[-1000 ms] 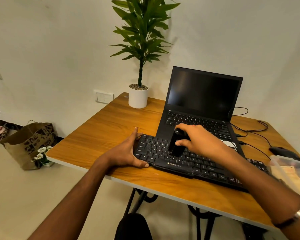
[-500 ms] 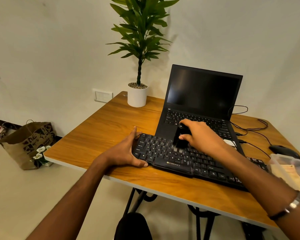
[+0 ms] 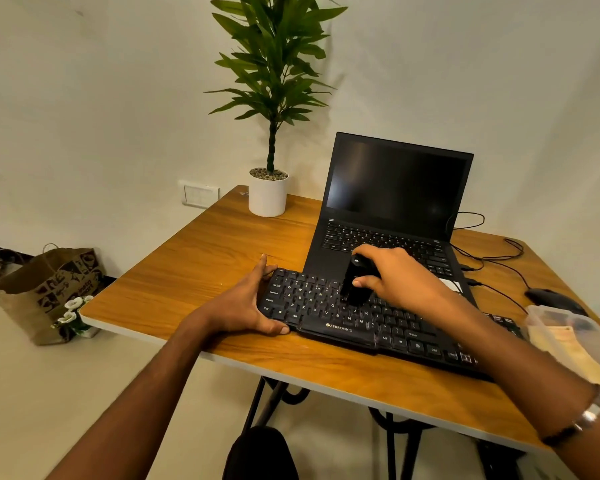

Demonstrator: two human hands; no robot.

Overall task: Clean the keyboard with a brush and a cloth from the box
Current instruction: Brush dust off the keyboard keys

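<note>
Status: brushing under way, judging by the tool on the keys; the cloth step looks yet to come.

- Keyboard [image 3: 361, 317], one: on the tabletop [image 3: 194, 271], at 6 o'clock from the laptop [image 3: 392, 209].
- Brush [image 3: 352, 284], one: upright, bristles on the middle keys.
- Your right hand [image 3: 395, 278]: fingers curled round the brush.
- Your left hand [image 3: 243, 306]: thumb and fingers clasping the keyboard's left end, steadying it.
- Box [image 3: 568, 337], one: clear, at 3 o'clock from the keyboard; something pale inside, possibly the cloth, but you cannot tell.
- Also: one mouse [image 3: 551, 301], one potted plant [image 3: 269, 133], one paper bag [image 3: 45, 292] on the floor.
</note>
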